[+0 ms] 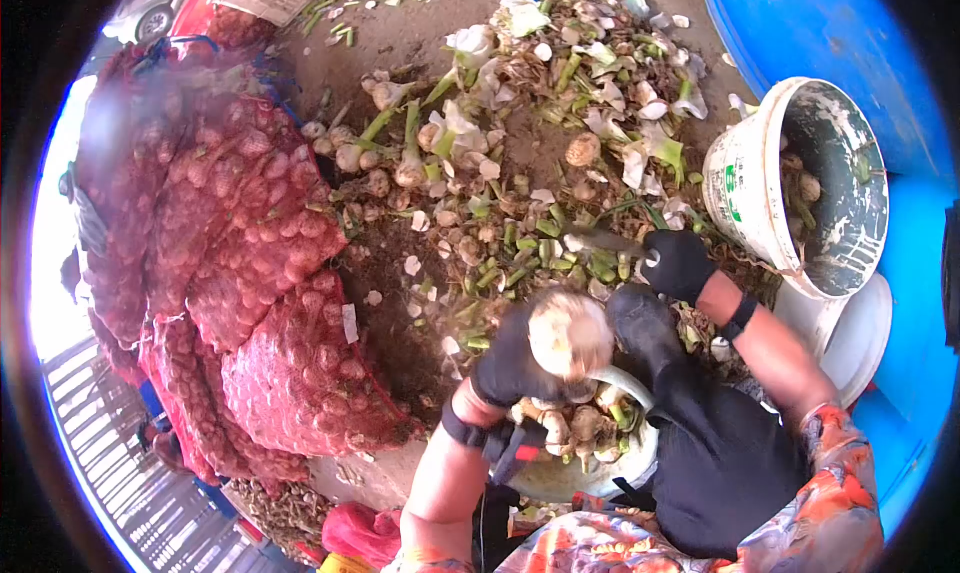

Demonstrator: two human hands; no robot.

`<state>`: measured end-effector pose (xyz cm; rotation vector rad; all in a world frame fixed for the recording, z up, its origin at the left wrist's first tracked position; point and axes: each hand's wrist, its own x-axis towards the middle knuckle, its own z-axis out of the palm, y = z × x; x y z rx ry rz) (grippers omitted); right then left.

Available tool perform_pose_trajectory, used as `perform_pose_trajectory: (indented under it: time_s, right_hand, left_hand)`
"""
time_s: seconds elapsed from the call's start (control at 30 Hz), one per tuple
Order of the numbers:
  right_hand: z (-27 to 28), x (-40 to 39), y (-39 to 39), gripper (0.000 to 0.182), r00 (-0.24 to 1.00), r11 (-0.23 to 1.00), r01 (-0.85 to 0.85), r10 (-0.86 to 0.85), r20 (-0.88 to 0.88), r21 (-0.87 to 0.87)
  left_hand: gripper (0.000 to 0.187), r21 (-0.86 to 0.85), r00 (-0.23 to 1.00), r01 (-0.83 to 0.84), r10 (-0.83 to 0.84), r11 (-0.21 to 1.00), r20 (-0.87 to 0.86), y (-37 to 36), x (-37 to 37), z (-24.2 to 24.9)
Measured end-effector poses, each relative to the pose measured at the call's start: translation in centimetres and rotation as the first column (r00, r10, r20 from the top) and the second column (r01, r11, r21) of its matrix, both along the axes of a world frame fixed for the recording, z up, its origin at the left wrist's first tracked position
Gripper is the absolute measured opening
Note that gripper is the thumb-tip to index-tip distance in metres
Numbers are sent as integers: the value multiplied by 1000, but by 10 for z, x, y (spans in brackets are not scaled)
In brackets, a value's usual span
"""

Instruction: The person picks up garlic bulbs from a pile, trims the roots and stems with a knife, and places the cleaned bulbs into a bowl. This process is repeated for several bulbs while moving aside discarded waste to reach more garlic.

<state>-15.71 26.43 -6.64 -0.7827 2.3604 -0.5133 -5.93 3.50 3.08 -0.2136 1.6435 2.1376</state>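
My left hand (512,358), in a black glove, is closed around a large pale garlic bulb (570,335), slightly blurred. Below it a round bucket (640,463) holds several bulbs with short green stems. My right hand (677,267), also black-gloved, grips a knife (606,241) whose blade points left over cut green stem pieces. The blade and the bulb are apart. My glove hides most of the knife's handle.
Red mesh sacks of garlic (250,203) are stacked at the left. Peelings and stems (570,63) lie heaped on the ground ahead. A tilted white bucket (745,173) stands at the right, beside a blue surface (850,53). My black boot (645,323) is between my hands.
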Motion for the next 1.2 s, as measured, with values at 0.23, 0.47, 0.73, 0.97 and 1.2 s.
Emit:
perform_pose_trajectory:
  time_s: [0.23,0.47,0.73,0.97,1.2]
  right_hand:
    - [62,8,-29,11,990,827,83,-134,-52,-556]
    - [90,4,-41,14,985,811,-148,69,-160,-565]
    - [58,8,-36,15,981,826,-182,115,-156,-533]
    - [-2,1,-16,17,997,966,19,-40,-72,-259]
    - [46,19,-23,11,994,837,96,-58,88,-539]
  left_hand:
    - [71,-175,983,-181,177,968,-38,-6,-20,-5]
    - [55,359,852,-430,241,829,465,-2,-1,-10]
    - [48,635,859,-363,-19,682,512,-3,13,-40]
    - [51,-7,989,136,-137,991,-48,-7,19,-17]
    - [54,611,759,-635,528,472,381,-10,-23,-4]
